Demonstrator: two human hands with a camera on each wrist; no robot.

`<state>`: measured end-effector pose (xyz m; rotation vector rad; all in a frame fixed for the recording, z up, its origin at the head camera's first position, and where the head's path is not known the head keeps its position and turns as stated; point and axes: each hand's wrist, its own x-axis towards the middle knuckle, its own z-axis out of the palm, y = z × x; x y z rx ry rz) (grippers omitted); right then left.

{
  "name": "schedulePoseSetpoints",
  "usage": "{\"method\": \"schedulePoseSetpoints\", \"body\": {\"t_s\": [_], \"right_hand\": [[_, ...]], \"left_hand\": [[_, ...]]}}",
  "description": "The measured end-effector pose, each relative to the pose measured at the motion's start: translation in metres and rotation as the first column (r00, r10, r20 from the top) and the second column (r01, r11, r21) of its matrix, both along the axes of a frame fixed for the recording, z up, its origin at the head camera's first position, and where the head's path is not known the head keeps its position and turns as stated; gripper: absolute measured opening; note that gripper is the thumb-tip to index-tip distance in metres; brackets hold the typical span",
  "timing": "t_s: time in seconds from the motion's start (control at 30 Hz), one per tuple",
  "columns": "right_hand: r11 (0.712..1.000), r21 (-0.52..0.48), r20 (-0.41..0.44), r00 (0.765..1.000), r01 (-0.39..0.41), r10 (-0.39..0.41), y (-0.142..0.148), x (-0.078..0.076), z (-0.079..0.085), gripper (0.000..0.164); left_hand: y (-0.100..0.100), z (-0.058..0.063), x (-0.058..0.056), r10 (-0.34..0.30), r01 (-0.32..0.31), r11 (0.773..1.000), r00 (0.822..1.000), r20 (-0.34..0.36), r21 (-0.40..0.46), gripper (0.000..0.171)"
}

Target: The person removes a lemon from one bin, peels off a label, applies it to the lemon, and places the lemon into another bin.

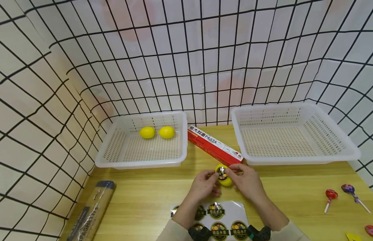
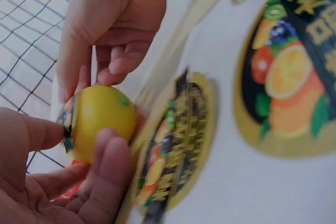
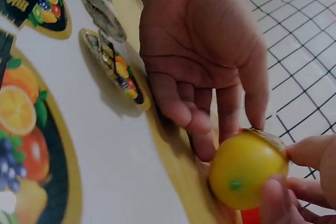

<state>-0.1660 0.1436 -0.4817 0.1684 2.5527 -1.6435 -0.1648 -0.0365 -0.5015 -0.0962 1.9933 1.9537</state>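
Both hands meet at a yellow lemon [image 1: 226,182] above the middle of the table. A round fruit-label sticker [image 1: 221,171] lies on its upper side. My left hand [image 1: 202,184] holds the lemon from the left, its thumb on the sticker and other fingers around the fruit. From the right, my right hand [image 1: 248,183] pinches it, thumb at the sticker's edge. The lemon's green stem end shows in the left wrist view and on the lemon [image 3: 247,169] in the right wrist view. Under the forearms lies a white sticker sheet [image 1: 234,207] with several round labels.
Two lemons [image 1: 148,132] sit in the left white basket [image 1: 141,164]. Another white basket [image 1: 294,160] stands at right. Between them lies a red pasta box [image 1: 214,145]. A spaghetti pack [image 1: 94,211] is at left, lollipops [image 1: 331,194] at right. Black wire mesh [image 1: 201,63] surrounds the table.
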Motion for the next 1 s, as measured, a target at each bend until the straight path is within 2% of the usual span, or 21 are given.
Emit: {"method": "schedulePoseSetpoints", "body": {"t_s": [0.2, 0.3, 0.43, 0.57, 0.67, 0.8, 0.9, 1.0], "right_hand": [[0.988, -0.122, 0.049, 0.994, -0.094, 0.101, -0.003, 0.001, 0.001, 0.045], [0.984, -0.14, 0.04, 0.992, -0.114, 0.12, -0.005, 0.002, 0.002, 0.044], [0.983, -0.091, -0.005, 0.987, -0.161, 0.161, -0.009, 0.007, 0.01, 0.043], [0.981, 0.019, -0.073, 0.978, -0.192, 0.193, -0.015, 0.016, 0.02, 0.044], [0.984, 0.065, -0.119, 0.977, -0.168, 0.174, -0.017, 0.021, 0.024, 0.042], [0.991, 0.04, -0.197, 0.971, -0.132, 0.137, -0.018, 0.024, 0.024, 0.034], [0.995, 0.001, -0.302, 0.948, -0.102, 0.098, -0.019, 0.026, 0.021, 0.024], [0.997, -0.055, -0.416, 0.909, -0.055, 0.027, -0.019, 0.028, 0.016, 0.018]], "left_hand": [[-0.013, 0.003, -0.002, -0.026, 0.027, 0.999, 0.999, -0.021, 0.03, 0.041], [-0.02, 0.008, -0.003, -0.054, 0.055, 0.996, 0.998, -0.022, 0.066, 0.041], [-0.028, 0.021, -0.001, -0.111, 0.117, 0.983, 0.993, -0.05, 0.143, 0.04], [-0.029, 0.036, 0.004, -0.177, 0.192, 0.963, 0.979, -0.097, 0.186, 0.038], [-0.028, 0.044, 0.008, -0.196, 0.216, 0.959, 0.973, -0.119, 0.183, 0.038], [-0.026, 0.048, 0.01, -0.195, 0.217, 0.961, 0.971, -0.138, 0.17, 0.037], [-0.023, 0.05, 0.012, -0.184, 0.209, 0.963, 0.971, -0.153, 0.168, 0.035], [-0.02, 0.051, 0.015, -0.177, 0.206, 0.963, 0.969, -0.172, 0.172, 0.035]]}}
